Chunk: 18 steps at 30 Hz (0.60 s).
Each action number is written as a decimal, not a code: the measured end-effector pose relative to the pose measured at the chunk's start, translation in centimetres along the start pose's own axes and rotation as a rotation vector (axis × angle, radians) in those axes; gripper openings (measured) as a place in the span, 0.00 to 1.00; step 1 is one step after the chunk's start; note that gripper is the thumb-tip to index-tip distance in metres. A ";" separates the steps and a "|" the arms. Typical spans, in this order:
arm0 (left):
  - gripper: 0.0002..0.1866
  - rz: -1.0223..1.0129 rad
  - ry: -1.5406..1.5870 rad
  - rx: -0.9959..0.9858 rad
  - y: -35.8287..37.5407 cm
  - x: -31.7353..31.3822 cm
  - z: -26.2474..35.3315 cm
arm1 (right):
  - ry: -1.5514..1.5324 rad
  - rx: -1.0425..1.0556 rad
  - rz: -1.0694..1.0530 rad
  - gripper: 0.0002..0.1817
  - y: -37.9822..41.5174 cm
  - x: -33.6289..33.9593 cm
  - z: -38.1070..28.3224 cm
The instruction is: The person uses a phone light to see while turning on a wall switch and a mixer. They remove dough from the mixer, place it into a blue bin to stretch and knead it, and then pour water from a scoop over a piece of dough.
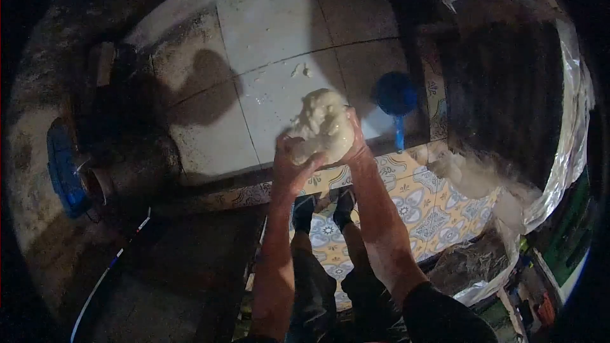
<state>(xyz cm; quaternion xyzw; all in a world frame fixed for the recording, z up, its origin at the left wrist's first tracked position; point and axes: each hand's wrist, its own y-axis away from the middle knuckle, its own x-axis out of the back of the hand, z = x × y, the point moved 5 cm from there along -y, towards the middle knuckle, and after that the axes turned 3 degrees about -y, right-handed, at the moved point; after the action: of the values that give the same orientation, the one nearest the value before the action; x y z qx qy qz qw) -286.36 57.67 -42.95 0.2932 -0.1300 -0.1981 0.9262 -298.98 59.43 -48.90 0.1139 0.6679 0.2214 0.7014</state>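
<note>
A large, pale, lumpy mass of dough (325, 121) is held between my two hands, over the near edge of a tiled work surface (273, 114). My left hand (297, 160) wraps round its lower left side, with the thumb pressed into it. Along its right side my right hand (357, 136) grips it, the fingers mostly hidden behind the dough. Small scraps of dough (301, 70) lie on the tiles just beyond. Whether the underside of the mass touches the surface cannot be made out.
A blue dipper (397, 94) with a long handle lies right of my hands. A dark cylindrical container (101, 184) and a blue object (63, 168) are at the left. Crumpled plastic sheeting (562, 152) edges the right side. Patterned tiles (406, 209) cover the floor by my feet.
</note>
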 end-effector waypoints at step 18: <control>0.32 0.318 0.575 -0.241 -0.6 5.6 -7.3 | 1.762 -0.198 0.421 0.38 -3.2 -5.7 4.5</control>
<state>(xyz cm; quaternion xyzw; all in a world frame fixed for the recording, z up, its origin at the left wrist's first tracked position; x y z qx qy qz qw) -278.97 58.32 -48.46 0.2017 0.1168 0.0254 0.9721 -294.09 54.64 -44.94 -0.0377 0.9054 0.4080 -0.1112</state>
